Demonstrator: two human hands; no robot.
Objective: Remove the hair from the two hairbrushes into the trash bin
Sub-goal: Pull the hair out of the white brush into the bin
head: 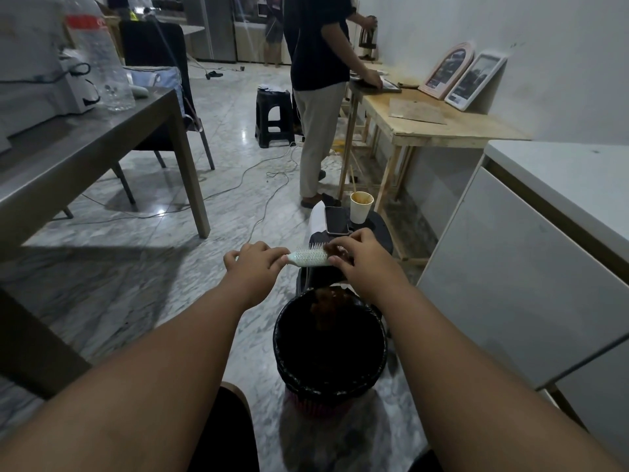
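Marble floor (218, 137) beneath bin (289, 338); left hand (253, 264), right hand (362, 258) both gripping hairbrush (308, 257).

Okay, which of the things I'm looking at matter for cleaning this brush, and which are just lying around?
In use: hairbrush, held by left hand; clump of hair, pinched by right hand; trash bin below.

Lying about: paper cup, phone, plastic bottle, picture frames.
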